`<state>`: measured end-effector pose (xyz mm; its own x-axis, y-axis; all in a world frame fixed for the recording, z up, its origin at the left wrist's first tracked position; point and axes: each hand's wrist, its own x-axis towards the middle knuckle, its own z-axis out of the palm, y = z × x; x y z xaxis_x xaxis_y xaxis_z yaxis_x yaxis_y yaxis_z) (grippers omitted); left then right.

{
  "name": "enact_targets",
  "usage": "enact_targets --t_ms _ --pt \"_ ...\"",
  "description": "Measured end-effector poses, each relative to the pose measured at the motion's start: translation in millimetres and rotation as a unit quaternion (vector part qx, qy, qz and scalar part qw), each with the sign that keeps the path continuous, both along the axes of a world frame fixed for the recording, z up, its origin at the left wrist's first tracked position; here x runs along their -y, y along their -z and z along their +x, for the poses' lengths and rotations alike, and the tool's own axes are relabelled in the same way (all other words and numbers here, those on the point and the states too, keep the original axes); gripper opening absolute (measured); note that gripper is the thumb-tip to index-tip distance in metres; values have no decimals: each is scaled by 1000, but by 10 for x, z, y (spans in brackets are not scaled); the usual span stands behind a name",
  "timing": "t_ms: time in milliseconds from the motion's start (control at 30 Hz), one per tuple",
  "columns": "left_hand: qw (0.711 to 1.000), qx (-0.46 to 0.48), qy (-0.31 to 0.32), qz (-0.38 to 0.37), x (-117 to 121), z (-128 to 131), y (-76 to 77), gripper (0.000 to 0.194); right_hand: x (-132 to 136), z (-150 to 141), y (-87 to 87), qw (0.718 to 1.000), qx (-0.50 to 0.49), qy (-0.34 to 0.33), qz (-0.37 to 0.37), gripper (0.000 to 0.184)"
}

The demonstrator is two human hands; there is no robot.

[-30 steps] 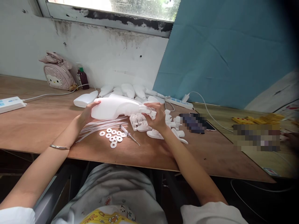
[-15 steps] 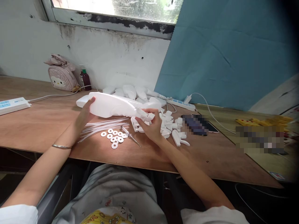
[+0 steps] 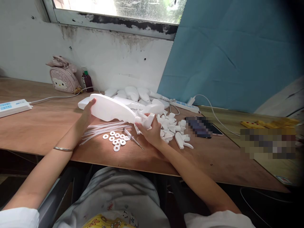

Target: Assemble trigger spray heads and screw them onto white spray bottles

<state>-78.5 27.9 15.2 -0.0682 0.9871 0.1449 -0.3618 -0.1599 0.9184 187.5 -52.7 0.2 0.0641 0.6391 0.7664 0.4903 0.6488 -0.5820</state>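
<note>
White bottle (image 3: pixel 110 109), held lying nearly level above the bench (image 3: pixel 201 161), spans the space between the two grips, its wide base at the left grip (image 3: pixel 85 115) and its neck at the right grip (image 3: pixel 152 132). The left grip is closed around the base end, with the thumb on the upper edge. The right grip pinches a white spray head (image 3: pixel 149 121) right at the neck; whether the two parts are joined cannot be told, as the fingers cover part of it. Just behind the left grip, another white bottle (image 3: pixel 83 103) shows partly. Between the grips and nearer the person, thin white tubes (image 3: pixel 106 128) lie in a loose bundle, with flat white rings (image 3: pixel 116 148) just below them and a screwdriver (image 3: pixel 134 139) beside the rings, its tip pointing away from the left grip. Beyond the right grip, a pile of white bottles (image 3: pixel 131 93) lies near the wall. Just to the right of the right grip sits a heap of loose spray heads (image 3: pixel 169 122), and past that heap lie two phones (image 3: pixel 198 128), partly blurred out. Well beyond the left grip stand a pink bag (image 3: pixel 63 79) and a dark bottle (image 3: pixel 87 81) with a green cap.
</note>
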Motion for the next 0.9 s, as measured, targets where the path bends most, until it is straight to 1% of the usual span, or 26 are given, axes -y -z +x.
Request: enact_targets --t_ms 100,167,267,333,400,467,567,633,700,733,800,833,867,900 --pt "996 69 14 50 20 20 -20 40 -8 -38 15 994 -74 -33 -76 36" --pt "993 100 21 63 49 42 -65 38 -17 -70 24 982 -128 -65 -119 38" --pt "987 153 -9 48 73 48 -134 57 -23 -111 39 960 -187 -107 -177 43" --pt "981 187 -36 25 56 17 -143 62 -20 -128 47 947 -205 -132 -207 44" --pt "977 207 -43 14 14 -38 -111 55 -13 -136 46 937 -218 -149 -227 42" --pt "976 214 -33 28 -42 -98 -55 43 -6 -139 33 928 -234 -163 -240 41" --pt "976 197 20 89 -131 -170 38 30 4 -135 -5 906 -268 -188 -266 38" --pt "973 180 67 128 -194 -209 96 29 9 -127 -31 890 -285 -206 -289 37" --pt "971 157 91 157 -255 -248 150 33 10 -117 -47 878 -289 -211 -317 35" --pt "973 136 87 166 -282 -267 174 36 9 -113 -51 873 -288 -209 -333 35" --pt "980 77 54 175 -314 -296 210 42 8 -108 -52 867 -284 -201 -357 35" --pt "983 37 29 180 -317 -304 219 43 8 -108 -52 867 -282 -199 -359 36" --pt "980 -22 -12 195 -308 -306 219 45 9 -111 -52 869 -284 -199 -354 36" --pt "973 -82 -45 209 -289 -301 210 47 12 -116 -53 871 -289 -202 -343 36"
